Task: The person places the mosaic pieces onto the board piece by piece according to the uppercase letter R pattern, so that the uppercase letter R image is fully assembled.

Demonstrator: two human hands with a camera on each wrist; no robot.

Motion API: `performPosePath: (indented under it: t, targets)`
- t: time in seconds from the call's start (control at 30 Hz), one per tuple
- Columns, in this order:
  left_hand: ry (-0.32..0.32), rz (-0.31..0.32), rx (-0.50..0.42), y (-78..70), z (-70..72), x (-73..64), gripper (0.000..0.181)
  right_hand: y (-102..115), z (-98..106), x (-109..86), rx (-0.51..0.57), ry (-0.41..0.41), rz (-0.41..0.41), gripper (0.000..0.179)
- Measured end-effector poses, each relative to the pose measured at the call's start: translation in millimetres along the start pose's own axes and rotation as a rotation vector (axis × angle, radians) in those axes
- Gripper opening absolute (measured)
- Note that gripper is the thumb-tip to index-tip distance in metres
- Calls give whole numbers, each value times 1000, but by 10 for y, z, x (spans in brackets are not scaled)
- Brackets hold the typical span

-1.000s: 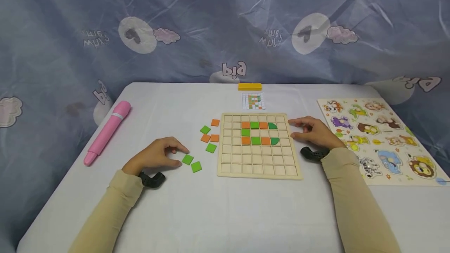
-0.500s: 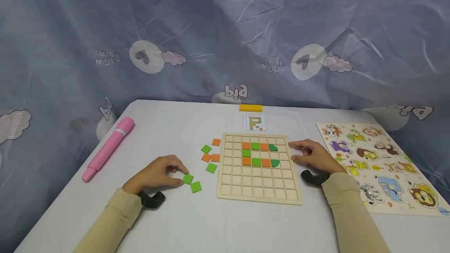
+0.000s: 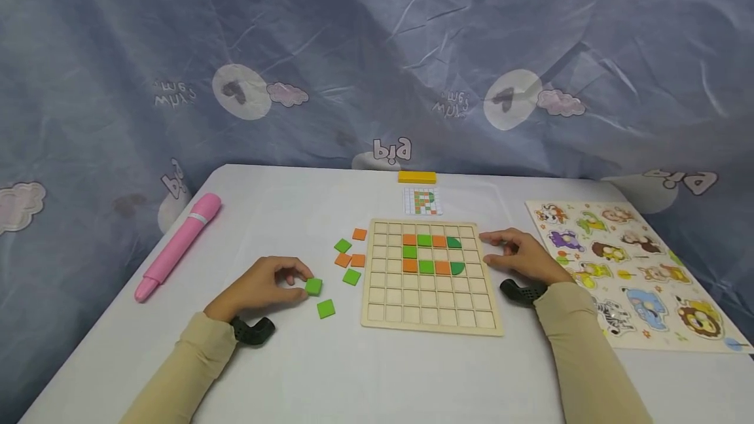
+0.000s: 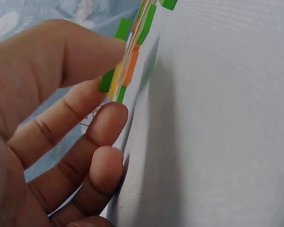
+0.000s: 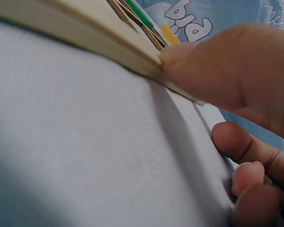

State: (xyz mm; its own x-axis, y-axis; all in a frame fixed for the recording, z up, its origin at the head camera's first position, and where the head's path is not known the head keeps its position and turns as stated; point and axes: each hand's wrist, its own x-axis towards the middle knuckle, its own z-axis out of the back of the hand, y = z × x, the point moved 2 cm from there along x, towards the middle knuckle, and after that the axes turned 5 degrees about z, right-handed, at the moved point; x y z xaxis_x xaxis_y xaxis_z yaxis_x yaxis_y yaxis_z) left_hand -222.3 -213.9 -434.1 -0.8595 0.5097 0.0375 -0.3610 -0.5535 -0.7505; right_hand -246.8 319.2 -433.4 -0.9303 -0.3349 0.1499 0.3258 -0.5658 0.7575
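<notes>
Between thumb and index finger, my left hand (image 3: pixel 265 285) pinches a small green square tile (image 3: pixel 314 286). In the left wrist view that tile (image 4: pixel 106 81) shows on both sides of the thumb, which covers its middle. Another green tile (image 3: pixel 326 309) lies on the white cloth just in front of it. The wooden grid board (image 3: pixel 432 300) holds orange and green squares and two dark green rounded pieces in its upper cells. My right hand (image 3: pixel 521 257) rests at the board's right edge, thumb against its side in the right wrist view, other fingers loosely bent.
Several loose orange and green tiles (image 3: pixel 351 277) lie left of the board. Behind it are a pattern card (image 3: pixel 422 201) and a yellow block (image 3: pixel 417 177). A pink tube (image 3: pixel 177 248) lies far left, an animal puzzle board (image 3: pixel 633 280) far right.
My left hand has taken hold of the green tile, which has come up and away from the one beside it. The head view has tilted upward. The right hand stays at the board.
</notes>
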Motion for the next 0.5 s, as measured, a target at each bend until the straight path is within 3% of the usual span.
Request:
performPosePath:
  t: [0.27,0.5]
  targets:
    - [-75,54,-13,-65,-4,14,24,3,-27,48,-13,8,-15,51]
    - [-128,87,-83,-177,25,82,25,11,-3,48,-41,13,-19,51]
